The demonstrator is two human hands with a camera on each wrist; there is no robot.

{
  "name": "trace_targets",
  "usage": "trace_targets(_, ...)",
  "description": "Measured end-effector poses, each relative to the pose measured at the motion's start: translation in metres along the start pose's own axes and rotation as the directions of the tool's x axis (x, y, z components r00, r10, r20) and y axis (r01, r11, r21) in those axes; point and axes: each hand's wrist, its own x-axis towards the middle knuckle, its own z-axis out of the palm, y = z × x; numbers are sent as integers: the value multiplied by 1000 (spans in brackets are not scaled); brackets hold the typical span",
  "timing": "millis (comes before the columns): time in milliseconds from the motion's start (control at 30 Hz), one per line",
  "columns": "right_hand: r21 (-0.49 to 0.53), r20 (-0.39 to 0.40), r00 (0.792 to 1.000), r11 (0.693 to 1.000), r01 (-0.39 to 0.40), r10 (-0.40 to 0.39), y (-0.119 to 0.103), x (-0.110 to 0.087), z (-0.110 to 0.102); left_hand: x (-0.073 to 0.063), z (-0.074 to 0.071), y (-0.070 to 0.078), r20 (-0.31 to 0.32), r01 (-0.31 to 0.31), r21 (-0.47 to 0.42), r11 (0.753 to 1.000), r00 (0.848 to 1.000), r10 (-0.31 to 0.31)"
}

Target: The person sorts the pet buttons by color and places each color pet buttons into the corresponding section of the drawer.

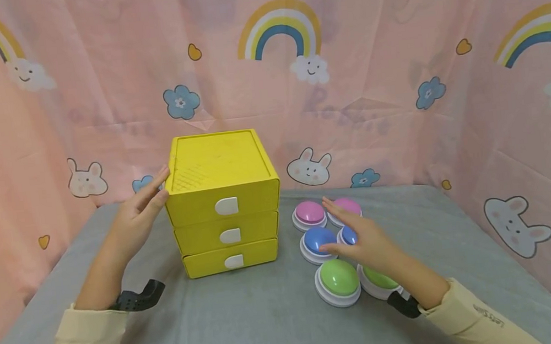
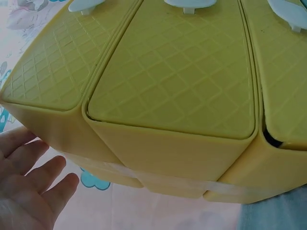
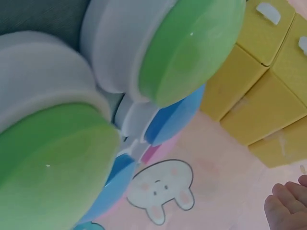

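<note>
A yellow cabinet (image 1: 219, 161) with three stacked drawers and white pull tabs stands left of the middle in the head view. My left hand (image 1: 133, 221) is at the cabinet's upper left edge, fingers extended; the fingertips seem to touch its side. In the left wrist view those fingers (image 2: 53, 175) lie along the cabinet's side wall (image 2: 158, 153). Above the dome-topped buttons hovers my right hand (image 1: 369, 240), fingers spread and holding nothing. Beneath and around it are two pink buttons (image 1: 310, 213), two blue buttons (image 1: 319, 241) and two green buttons (image 1: 339, 277), partly covered by hand and wrist.
A grey cloth (image 1: 251, 329) covers the table. Pink curtains (image 1: 367, 36) printed with rainbows and rabbits hang behind and at both sides. Each wrist carries a black strap mount (image 1: 140, 297). Clear tape (image 2: 182, 182) runs across the cabinet's side.
</note>
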Motion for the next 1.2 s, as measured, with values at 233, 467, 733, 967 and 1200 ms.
trace_targets(233, 3, -9, 999, 999, 36, -36, -9, 0, 4, -1, 3, -1, -11, -8, -40, 999, 1000, 8)
trace_targets(467, 101, -14, 999, 994, 37, -36, -19, 4, 10, 0, 5, -3, -20, -21, -66, 998, 1000, 19)
trace_targets(733, 333, 12, 998, 941, 50, -57, -39, 16, 24, -1, 6, -3, -24, -14, -64, 998, 1000, 13)
trace_targets(967, 515, 147, 984, 841, -164, 101, -66, 30, 34, -2, 5, -3, -25, -12, -52, 999, 1000, 10)
trace_targets(1200, 562, 256, 951, 773, -293, 173, -85, 47, 42, -2, 7, -4, -25, -17, -53, 998, 1000, 16)
